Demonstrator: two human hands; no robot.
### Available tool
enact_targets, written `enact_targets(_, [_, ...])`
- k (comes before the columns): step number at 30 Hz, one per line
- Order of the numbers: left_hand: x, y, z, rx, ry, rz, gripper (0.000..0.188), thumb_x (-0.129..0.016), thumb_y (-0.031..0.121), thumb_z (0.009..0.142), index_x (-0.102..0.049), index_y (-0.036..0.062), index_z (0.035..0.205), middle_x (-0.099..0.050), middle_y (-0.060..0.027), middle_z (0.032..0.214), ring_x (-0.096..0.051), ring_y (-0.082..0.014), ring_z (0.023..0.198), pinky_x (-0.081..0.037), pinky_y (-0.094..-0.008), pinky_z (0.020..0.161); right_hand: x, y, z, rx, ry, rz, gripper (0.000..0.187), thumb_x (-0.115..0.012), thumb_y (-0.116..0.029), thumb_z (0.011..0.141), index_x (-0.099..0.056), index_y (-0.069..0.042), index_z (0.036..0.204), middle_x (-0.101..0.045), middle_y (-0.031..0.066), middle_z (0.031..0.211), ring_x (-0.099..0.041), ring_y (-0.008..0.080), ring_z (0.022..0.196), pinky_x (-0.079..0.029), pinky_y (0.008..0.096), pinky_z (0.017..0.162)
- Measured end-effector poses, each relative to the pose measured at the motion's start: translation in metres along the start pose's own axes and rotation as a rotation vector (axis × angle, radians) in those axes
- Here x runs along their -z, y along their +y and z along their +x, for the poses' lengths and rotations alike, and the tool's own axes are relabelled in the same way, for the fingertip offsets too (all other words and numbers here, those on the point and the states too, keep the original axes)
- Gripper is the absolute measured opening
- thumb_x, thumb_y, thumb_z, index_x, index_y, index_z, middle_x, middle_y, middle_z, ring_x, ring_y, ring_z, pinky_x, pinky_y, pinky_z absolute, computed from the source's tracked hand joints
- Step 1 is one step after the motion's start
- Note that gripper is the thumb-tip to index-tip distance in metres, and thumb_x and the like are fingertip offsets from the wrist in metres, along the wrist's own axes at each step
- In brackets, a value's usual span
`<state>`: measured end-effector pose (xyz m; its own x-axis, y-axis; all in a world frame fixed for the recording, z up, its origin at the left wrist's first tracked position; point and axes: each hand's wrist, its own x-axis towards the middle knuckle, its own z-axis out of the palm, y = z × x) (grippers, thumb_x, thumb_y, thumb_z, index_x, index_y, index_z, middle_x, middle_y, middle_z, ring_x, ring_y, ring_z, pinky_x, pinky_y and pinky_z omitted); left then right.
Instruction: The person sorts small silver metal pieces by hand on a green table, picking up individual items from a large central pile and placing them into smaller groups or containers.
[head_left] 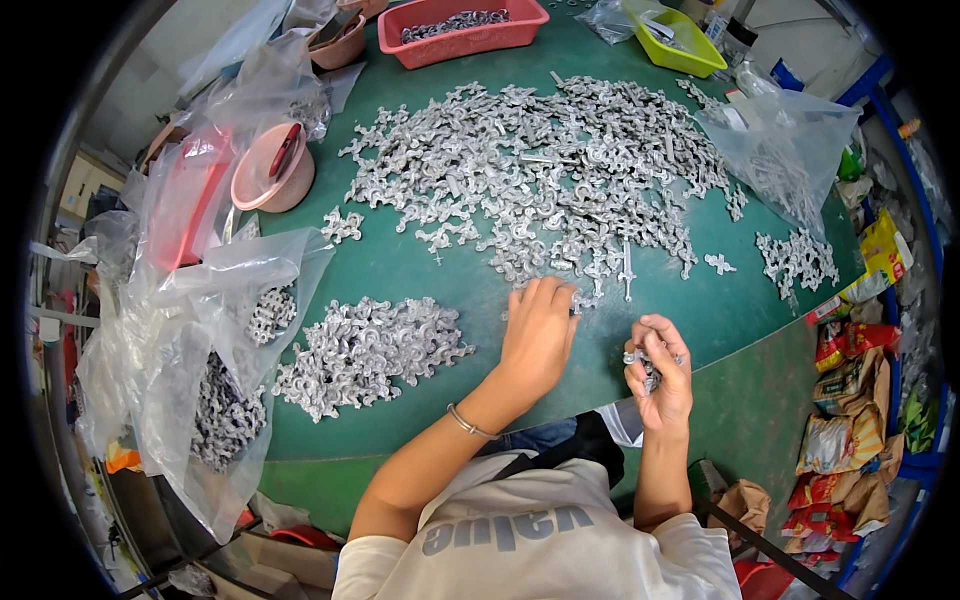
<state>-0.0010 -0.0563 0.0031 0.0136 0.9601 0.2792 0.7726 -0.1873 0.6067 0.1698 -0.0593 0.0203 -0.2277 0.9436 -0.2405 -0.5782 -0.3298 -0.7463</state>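
Note:
A wide heap of small grey metal castings (540,160), curly and cross-like in shape, covers the middle of the green table (720,310). At the heap's near edge, my left hand (540,335) reaches down with fingers bent and close together over a few pieces; its fingertips are partly hidden, so what they pinch cannot be made out. To the right, just past the table's near edge, my right hand (662,372) is curled round several small metal castings (648,368). A smaller pile of castings (370,350) lies left of my left hand.
Plastic bags (200,350) with dark castings crowd the left side, beside a pink bowl (275,170). A red tray (460,40) and a yellow-green tray (680,45) stand at the back. Right lie a clear bag (785,150), loose castings (795,260) and shelved packets (840,440).

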Motion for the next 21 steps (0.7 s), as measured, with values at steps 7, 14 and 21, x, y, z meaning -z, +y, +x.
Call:
enact_targets(7, [0.044, 0.033, -0.013, 0.011, 0.014, -0.578, 0.036, -0.067, -0.005, 0.068, -0.059, 0.0009, 0.103, -0.056, -0.0121, 0.106, -0.055, -0.0258, 0.098, -0.044, -0.0328, 0.084, -0.017, -0.005, -0.012, 0.19, 0.01, -0.381, 0.029, -0.06, 0.005, 0.077, -0.057, 0.004, 0.107, -0.053, 0.0041, 0.078, -0.044, 0.005, 0.052, -0.031, 0.0181, 0.043])
enact_targets(14, [0.064, 0.045, -0.026, -0.007, -0.026, -0.731, 0.04, -0.067, -0.008, 0.067, -0.058, -0.0019, 0.106, -0.054, -0.0121, 0.106, -0.052, -0.0219, 0.1, -0.042, -0.0298, 0.087, -0.025, -0.011, -0.031, 0.451, -0.07, -0.637, 0.018, -0.066, 0.002, 0.07, -0.064, 0.004, 0.087, -0.06, 0.0106, 0.079, -0.054, 0.015, 0.069, -0.041, 0.0247, 0.062])
enact_targets(21, [0.069, 0.047, -0.032, -0.021, -0.037, -0.805, 0.042, -0.066, -0.006, 0.069, -0.058, 0.0008, 0.109, -0.054, -0.0109, 0.106, -0.054, -0.021, 0.095, -0.043, -0.0289, 0.083, -0.03, -0.017, -0.04, 0.529, -0.107, -0.698, 0.019, -0.071, -0.006, 0.071, -0.064, 0.003, 0.087, -0.061, 0.012, 0.079, -0.056, 0.0174, 0.069, -0.043, 0.026, 0.062])
